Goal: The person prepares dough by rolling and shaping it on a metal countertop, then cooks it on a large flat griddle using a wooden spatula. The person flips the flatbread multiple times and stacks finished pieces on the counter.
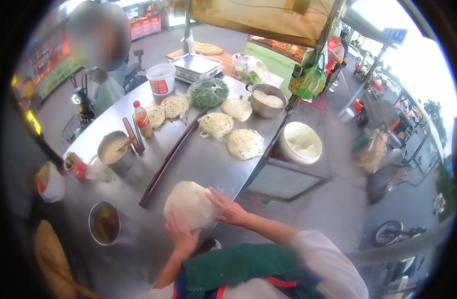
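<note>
A round, flattened piece of pale dough (189, 203) lies on the steel worktop (142, 243), near its front edge. My left hand (181, 231) rests flat on the dough's near left side, fingers extended. On its right side lies my right hand (226, 207), fingers stretched over the edge. Neither hand grips anything. Beyond the dough a long dark rolling pin (172, 159) lies diagonally. Several coiled dough rounds with green flecks sit farther back, including one dough round (245, 144) at the right edge and another dough round (215, 124) beside the pin.
A metal pot of batter (115, 149), a plastic bottle (142, 119) and a container of dark liquid (104, 223) stand to the left. Bagged greens (209, 93), a scale (195, 67) and a dough pot (269, 98) are behind. A white bucket (300, 143) stands right. A person faces the stall.
</note>
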Available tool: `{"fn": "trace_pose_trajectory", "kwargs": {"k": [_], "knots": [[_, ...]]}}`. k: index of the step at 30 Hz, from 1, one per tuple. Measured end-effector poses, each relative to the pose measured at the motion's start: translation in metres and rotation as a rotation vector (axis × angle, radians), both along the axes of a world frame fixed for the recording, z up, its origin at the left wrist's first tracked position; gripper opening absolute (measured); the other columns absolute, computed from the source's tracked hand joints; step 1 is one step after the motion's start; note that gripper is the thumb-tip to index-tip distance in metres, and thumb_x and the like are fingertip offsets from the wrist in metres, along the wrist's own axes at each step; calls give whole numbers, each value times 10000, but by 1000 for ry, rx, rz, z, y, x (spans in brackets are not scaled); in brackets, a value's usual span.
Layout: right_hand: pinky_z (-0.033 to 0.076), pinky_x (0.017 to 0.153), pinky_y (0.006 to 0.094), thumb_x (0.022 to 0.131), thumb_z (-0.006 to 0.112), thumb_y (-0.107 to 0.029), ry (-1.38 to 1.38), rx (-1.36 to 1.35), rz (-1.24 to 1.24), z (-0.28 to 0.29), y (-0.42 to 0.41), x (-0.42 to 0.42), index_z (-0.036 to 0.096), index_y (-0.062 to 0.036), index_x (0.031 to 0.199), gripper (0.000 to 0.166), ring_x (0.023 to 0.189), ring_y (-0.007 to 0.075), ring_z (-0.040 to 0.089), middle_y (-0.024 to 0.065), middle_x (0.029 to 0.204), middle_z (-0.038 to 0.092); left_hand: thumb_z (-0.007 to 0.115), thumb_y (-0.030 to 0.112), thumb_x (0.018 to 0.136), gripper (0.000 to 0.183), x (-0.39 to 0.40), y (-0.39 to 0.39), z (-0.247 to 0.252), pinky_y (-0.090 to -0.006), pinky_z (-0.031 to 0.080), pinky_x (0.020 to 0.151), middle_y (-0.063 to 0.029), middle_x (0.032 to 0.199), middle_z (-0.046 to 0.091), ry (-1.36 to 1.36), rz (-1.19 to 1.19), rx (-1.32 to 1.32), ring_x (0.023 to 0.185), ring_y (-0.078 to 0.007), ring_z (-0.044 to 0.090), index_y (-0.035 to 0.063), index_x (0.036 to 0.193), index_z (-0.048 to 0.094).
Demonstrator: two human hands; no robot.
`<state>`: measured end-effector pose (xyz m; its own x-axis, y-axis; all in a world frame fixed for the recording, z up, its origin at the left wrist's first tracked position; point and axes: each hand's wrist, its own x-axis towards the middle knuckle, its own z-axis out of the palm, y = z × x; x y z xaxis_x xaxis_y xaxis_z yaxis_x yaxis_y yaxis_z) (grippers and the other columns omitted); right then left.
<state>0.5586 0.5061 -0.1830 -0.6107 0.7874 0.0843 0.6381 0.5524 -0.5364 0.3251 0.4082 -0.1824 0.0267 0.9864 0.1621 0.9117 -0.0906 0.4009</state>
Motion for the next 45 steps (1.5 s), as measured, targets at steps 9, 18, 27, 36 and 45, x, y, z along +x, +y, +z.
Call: {"fn": "trace_pose_trajectory", "kwargs": {"k": [9, 18, 27, 36, 45], "knots": [[500, 746, 447, 776, 656, -61, 453, -70, 185, 9, 60, -65, 695, -51, 915, 145, 869, 375, 627, 141, 897, 634, 722, 479, 824, 907, 32, 18, -14, -571, 238, 1111, -263, 1512, 348, -156, 223, 318, 1382, -438, 322, 35, 1510, 328], [558, 822, 372, 891, 679, -163, 409, -296, 493, 46, 104, 36, 663, -98, 1247, 362, 930, 277, 694, 104, 1323, 623, 604, 436, 925, 606, 63, 91, -53, -519, 356, 1046, -308, 1396, 477, -262, 469, 233, 1297, -423, 452, -27, 1310, 541], [550, 781, 412, 867, 670, -183, 347, -252, -155, -28, 160, 293, 734, -37, 1058, 250, 878, 330, 699, 171, 987, 714, 467, 463, 1045, 598, 87, 158, 14, -371, 524, 638, -130, 758, 669, -854, 929, 261, 662, -238, 623, -83, 867, 634], [558, 660, 285, 891, 662, -114, 543, -579, -845, -56, 148, 402, 755, -1, 1010, 189, 684, 121, 713, 103, 777, 741, 489, 466, 1042, 544, 175, 246, 97, -344, 520, 745, -87, 902, 667, -709, 556, 172, 816, -170, 630, -49, 972, 647], [534, 641, 307, 886, 673, -126, 455, -487, -797, -28, 157, 423, 736, 6, 1032, 207, 660, 138, 667, 105, 728, 705, 586, 529, 984, 468, 363, 486, 192, -272, 312, 543, 55, 733, 389, -1434, 218, 223, 643, -72, 380, 165, 740, 419]]}}
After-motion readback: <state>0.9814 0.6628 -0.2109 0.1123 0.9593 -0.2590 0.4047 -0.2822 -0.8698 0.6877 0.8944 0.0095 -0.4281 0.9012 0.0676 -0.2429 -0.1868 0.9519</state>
